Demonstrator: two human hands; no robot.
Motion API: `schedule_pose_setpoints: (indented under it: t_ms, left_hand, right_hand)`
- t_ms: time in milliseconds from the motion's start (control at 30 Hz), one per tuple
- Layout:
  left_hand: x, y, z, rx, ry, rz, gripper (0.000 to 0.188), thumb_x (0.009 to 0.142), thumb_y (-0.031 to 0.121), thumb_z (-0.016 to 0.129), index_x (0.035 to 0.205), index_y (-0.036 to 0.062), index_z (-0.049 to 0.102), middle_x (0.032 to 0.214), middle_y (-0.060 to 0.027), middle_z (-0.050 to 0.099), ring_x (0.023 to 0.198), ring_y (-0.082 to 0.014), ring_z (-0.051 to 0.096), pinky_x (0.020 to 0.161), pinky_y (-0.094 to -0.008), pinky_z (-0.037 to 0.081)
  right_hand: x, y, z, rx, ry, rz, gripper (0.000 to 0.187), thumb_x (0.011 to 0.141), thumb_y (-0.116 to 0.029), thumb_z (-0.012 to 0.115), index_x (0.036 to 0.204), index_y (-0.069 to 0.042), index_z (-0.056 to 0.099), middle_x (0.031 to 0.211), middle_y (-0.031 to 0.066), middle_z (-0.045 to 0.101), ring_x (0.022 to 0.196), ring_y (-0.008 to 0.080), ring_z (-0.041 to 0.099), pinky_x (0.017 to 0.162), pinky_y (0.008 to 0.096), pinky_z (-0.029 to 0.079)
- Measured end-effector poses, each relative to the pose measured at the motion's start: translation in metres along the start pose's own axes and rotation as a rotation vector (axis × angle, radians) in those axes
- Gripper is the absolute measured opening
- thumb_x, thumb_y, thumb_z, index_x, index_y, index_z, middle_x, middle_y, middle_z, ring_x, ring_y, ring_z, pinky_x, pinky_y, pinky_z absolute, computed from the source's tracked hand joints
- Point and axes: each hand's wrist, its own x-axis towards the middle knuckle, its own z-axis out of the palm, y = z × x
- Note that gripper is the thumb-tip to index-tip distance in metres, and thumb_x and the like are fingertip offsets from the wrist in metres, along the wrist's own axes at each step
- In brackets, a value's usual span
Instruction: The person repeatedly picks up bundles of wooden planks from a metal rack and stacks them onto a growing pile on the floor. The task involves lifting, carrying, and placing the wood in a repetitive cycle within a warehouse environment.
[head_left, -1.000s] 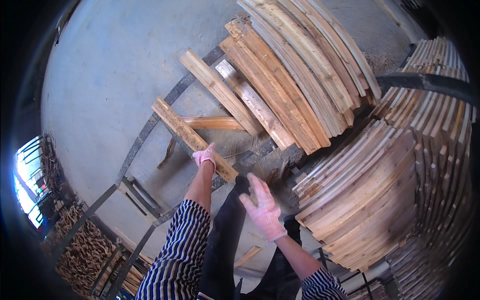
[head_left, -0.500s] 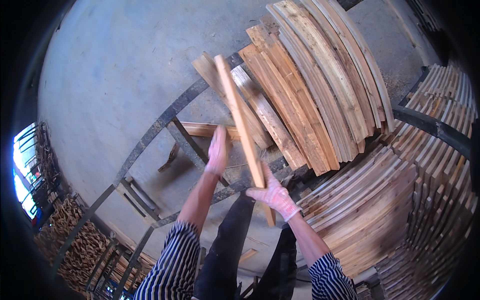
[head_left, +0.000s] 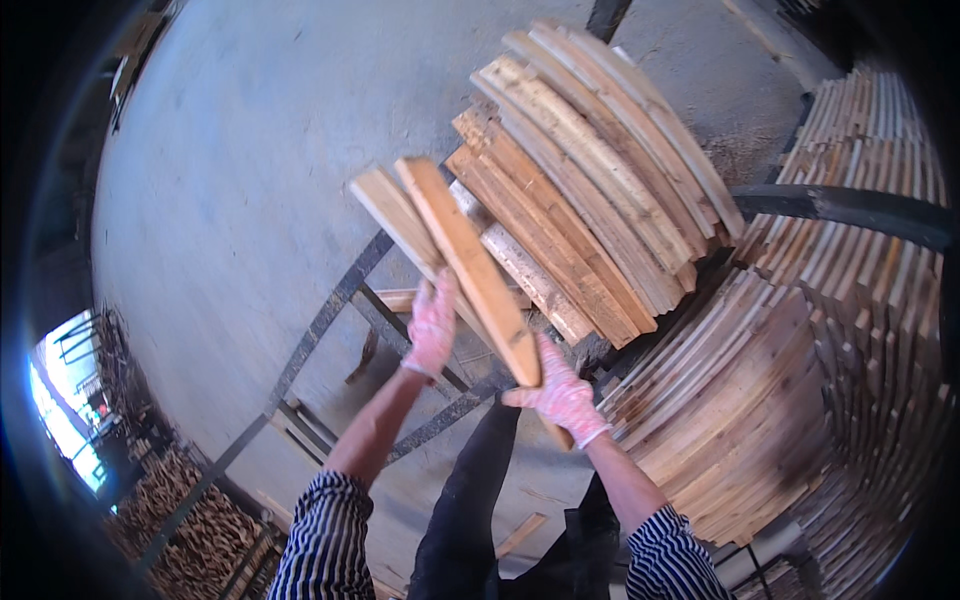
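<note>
My right hand, in a pinkish-white work glove, is closed around the lower part of an orange-brown wooden board. The board slants up and to the left, with its broad face showing. My left hand, gloved likewise, is raised with its fingers stretched out beside a paler plank. That plank lies just left of the board and partly under it. Whether the left fingertips touch the plank, I cannot tell. Right of the held board, a row of planks rests side by side across a dark metal frame.
Tall stacks of planks stand at the right, beside a dark metal bar. A heap of thin wood pieces lies at the lower left. A short offcut is on the floor near my legs.
The board in my right hand has turned from its narrow edge to its broad face. My left hand has come up against the paler plank's side. The whole view has shifted slightly.
</note>
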Motion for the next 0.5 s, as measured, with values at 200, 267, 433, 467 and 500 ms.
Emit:
schedule_pose_setpoints:
  t_ms: [200,267,433,467,500]
  left_hand:
    - [-0.038,0.095,-0.116,-1.088,-0.27,-0.366,0.048,0.111,0.03,0.035,0.155,0.0127,0.042,0.156,-0.0199,0.042,0.142,-0.0289,0.044,0.118,-0.0373,0.035]
    - [-0.07,0.069,-0.043,-1.061,-0.007,-0.021,0.064,0.105,0.052,0.046,0.152,0.0095,0.045,0.155,-0.0185,0.044,0.139,-0.0286,0.047,0.115,-0.0381,0.038]
    - [-0.068,0.242,-0.163,-2.231,-0.575,-0.196,0.077,0.093,0.062,0.062,0.146,0.0081,0.046,0.128,-0.0117,0.058,0.116,-0.0295,0.057,0.103,-0.0434,0.048]
    - [-0.082,0.273,-0.177,-2.221,-0.561,-0.158,0.08,0.091,0.063,0.064,0.146,0.0078,0.046,0.127,-0.0119,0.059,0.115,-0.0296,0.058,0.102,-0.0437,0.049]
    - [-0.095,0.307,-0.189,-2.206,-0.533,-0.116,0.083,0.089,0.064,0.066,0.146,0.0075,0.047,0.127,-0.0122,0.059,0.115,-0.0298,0.058,0.101,-0.0441,0.049]
  right_hand:
    - [-0.078,0.006,0.018,0.268,0.145,0.051,0.093,0.071,-0.023,0.083,0.149,-0.004,0.036,0.132,0.0258,0.057,0.122,0.0406,0.058,0.104,0.0442,0.049]
    - [-0.124,-0.026,0.006,0.386,0.08,0.064,0.102,0.075,-0.024,0.084,0.155,0.003,0.027,0.138,0.0243,0.055,0.128,0.0307,0.055,0.109,0.0366,0.045]
    - [-0.259,0.029,-0.057,0.096,0.238,0.168,0.109,0.072,-0.037,0.083,0.157,0.0,0.025,0.149,0.0278,0.044,0.139,0.0406,0.045,0.115,0.0422,0.039]
    - [-0.285,0.042,-0.069,0.046,0.277,0.128,0.11,0.073,-0.04,0.083,0.157,0.0,0.024,0.15,0.0281,0.043,0.139,0.0403,0.045,0.115,0.0429,0.039]
    - [-0.308,0.059,-0.083,-0.005,0.311,0.079,0.111,0.074,-0.042,0.082,0.157,0.0,0.023,0.15,0.0284,0.043,0.14,0.0401,0.044,0.114,0.0436,0.039]
